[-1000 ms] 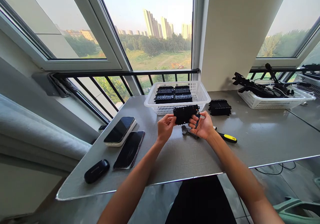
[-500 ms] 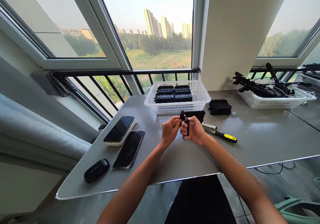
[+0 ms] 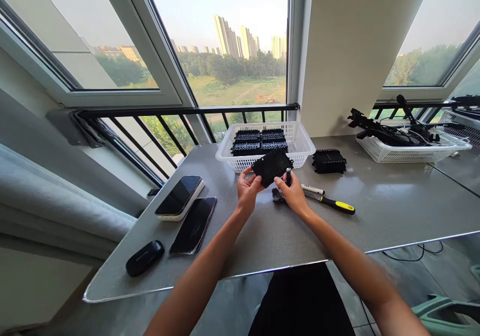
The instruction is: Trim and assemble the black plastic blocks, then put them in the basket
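Observation:
Above the table, in front of the white basket, a flat black plastic part (image 3: 272,167) with toothed edges is tilted up. My left hand (image 3: 248,190) is closed on its left edge, thumb on the near face. My right hand (image 3: 293,194) is closed around a black lighter (image 3: 288,177) with a metal top, which stands upright in the fist. The right thumb and forefinger are also at the part's lower right corner. A small dark fuzzy clump (image 3: 278,195) lies on the table beside my right hand. To its right are a white marker (image 3: 313,189) and a yellow-black handled tool (image 3: 339,205).
A white basket (image 3: 303,148) holds several black toothed parts. Another black stack (image 3: 329,161) sits to its right. Farther right, a second basket (image 3: 403,154) holds black equipment and cables. At left lie a phone on a white box (image 3: 179,197), a dark phone (image 3: 194,225) and a black case (image 3: 145,258).
The black toothed part, earlier on the table behind my hands, is now lifted and held. The lighter's flame no longer shows. My left hand has moved slightly left; the fuzzy clump is now visible.

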The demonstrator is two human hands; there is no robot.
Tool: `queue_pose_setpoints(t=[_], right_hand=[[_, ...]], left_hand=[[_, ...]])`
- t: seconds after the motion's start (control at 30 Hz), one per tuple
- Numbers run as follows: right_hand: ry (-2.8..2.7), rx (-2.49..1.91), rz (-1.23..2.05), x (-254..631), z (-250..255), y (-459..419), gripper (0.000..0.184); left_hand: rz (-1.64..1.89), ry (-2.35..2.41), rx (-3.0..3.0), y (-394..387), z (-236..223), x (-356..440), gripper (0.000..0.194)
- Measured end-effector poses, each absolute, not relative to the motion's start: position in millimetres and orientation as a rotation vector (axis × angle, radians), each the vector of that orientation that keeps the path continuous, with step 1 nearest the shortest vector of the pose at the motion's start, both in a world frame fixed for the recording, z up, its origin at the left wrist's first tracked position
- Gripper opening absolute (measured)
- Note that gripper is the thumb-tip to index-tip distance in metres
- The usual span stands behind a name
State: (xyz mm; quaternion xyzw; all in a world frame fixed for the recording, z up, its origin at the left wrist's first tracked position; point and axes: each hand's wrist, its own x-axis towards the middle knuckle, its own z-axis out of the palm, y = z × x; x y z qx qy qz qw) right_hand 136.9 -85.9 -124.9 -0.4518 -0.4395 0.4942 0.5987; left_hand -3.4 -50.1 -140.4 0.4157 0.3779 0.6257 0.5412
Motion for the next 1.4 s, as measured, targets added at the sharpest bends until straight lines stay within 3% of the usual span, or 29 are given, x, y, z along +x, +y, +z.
queue_pose_setpoints(t=[0.1, 0.27, 0.63, 0.9, 1.17, 1.4], right_hand=[[-0.995, -1.067, 1.025, 140, -127, -83, 0.036], [-1.060, -1.112, 0.811, 147, -127, -80, 0.030], [-1.148, -1.155, 0.634, 144, -121, -83, 0.017], [-1.167, -1.199, 0.607, 147, -123, -82, 0.014], [-1.193, -1.230, 0.513, 149, -124, -80, 0.012], [-1.275, -1.299, 0.207, 149, -116, -94, 0.019]], left_hand=[[1.438, 0.858, 1.039, -52, -141, 0, 0.078], [1.355, 0.954, 1.163, -56, -141, 4, 0.060], [1.161, 1.339, 1.558, -68, -137, 6, 0.047], [1.109, 1.300, 1.688, -69, -142, 7, 0.043], [1.280, 1.035, 1.421, -55, -141, 2, 0.043], [1.357, 1.059, 1.390, -60, -135, 0, 0.044]])
